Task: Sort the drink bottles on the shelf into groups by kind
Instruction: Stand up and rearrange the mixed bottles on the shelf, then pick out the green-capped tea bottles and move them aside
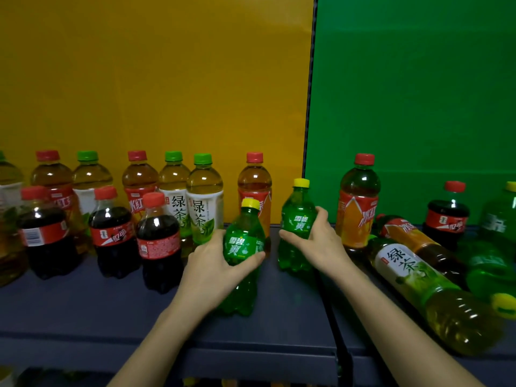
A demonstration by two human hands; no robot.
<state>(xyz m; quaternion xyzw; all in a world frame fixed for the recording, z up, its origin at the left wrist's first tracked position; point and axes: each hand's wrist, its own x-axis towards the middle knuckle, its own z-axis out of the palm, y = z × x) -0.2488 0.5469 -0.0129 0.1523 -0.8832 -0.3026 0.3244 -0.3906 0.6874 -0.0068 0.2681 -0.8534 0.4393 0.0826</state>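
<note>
The left hand (215,263) wraps around the label of one small green soda bottle (242,255). The right hand (315,241) wraps another green soda bottle (296,227) the same way. Both stand straight up on the dark shelf (83,308), yellow caps on top, near the middle. They look full, so a bit heavy, and the plastic is smooth and may slip. The label in the middle is a good spot to hold. Cola bottles (111,233) stand to the left.
</note>
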